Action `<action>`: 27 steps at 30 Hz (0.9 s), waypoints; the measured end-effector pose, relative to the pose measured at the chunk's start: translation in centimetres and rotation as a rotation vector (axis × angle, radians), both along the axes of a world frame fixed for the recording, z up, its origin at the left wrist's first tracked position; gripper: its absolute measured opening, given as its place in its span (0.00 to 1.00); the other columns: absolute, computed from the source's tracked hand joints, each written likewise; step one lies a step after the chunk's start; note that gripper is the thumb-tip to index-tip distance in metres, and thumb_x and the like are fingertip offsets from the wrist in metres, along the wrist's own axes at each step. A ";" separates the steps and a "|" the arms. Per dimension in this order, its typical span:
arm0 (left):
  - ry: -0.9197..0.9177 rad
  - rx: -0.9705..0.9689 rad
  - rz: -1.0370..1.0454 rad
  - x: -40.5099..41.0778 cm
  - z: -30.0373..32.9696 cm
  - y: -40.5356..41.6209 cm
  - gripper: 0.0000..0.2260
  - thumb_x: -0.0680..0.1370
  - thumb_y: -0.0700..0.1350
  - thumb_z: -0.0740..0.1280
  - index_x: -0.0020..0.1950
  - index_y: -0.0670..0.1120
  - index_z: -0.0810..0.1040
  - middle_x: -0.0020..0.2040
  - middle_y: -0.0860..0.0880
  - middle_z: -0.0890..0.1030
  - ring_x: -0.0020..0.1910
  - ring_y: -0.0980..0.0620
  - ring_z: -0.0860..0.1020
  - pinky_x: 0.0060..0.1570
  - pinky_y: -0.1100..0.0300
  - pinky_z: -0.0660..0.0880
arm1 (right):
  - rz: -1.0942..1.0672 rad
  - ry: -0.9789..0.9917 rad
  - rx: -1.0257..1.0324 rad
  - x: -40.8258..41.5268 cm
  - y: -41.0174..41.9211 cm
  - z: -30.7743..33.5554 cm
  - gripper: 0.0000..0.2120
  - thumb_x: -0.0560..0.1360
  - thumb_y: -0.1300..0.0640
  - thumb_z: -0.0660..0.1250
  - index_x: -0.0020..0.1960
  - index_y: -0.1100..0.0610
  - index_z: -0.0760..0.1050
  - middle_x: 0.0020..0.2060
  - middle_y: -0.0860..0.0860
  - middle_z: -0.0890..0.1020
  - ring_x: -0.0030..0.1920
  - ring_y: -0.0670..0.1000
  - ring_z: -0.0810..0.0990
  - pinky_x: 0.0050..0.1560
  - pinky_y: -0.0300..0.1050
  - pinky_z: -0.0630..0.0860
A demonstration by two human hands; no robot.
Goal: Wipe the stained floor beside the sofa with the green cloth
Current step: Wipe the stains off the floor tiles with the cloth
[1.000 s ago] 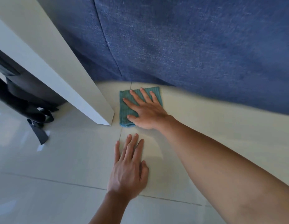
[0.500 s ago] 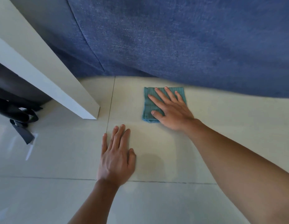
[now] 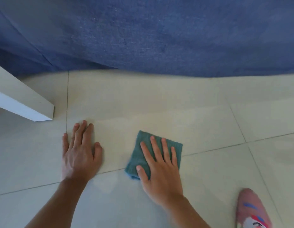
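Observation:
A folded green cloth [image 3: 139,153] lies flat on the pale tiled floor [image 3: 143,102], a little in front of the blue sofa [image 3: 159,33]. My right hand [image 3: 159,168] presses down on the cloth with its fingers spread, covering most of its right side. My left hand [image 3: 80,152] rests flat on the bare tile to the left of the cloth, fingers together, holding nothing. No clear stain shows on the tiles; a faint damp sheen lies near the cloth.
A white furniture leg or panel [image 3: 22,102] stands at the left, close to my left hand. A pink patterned slipper [image 3: 251,213] sits at the bottom right. The sofa's fabric hangs down to the floor across the whole top of the view.
My right hand has slid the cloth away from the sofa's edge, toward me and to the right. My left hand stays planted on the tile. The view has shifted right, and the slipper has come in.

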State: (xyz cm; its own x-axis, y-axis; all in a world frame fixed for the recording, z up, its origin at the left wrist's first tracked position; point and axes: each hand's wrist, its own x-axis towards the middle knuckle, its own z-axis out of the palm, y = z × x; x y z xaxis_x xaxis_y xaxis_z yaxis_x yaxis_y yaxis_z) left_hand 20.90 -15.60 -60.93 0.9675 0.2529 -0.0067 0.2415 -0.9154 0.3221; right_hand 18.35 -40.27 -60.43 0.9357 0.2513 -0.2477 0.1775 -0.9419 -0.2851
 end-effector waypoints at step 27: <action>-0.014 -0.024 -0.006 -0.3 -0.2 0.6 0.29 0.75 0.54 0.53 0.74 0.46 0.66 0.77 0.48 0.65 0.78 0.49 0.56 0.76 0.45 0.51 | 0.008 -0.035 -0.036 0.0 2.4 -0.4 0.33 0.80 0.37 0.49 0.83 0.46 0.50 0.83 0.51 0.47 0.82 0.59 0.38 0.78 0.65 0.42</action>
State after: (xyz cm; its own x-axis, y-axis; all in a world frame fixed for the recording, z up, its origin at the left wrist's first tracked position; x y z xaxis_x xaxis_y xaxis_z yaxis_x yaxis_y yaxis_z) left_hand 20.58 -14.96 -61.15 0.9691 0.2468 0.0007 0.2312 -0.9088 0.3473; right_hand 18.35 -37.85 -60.84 0.9420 0.2504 -0.2234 0.1944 -0.9499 -0.2448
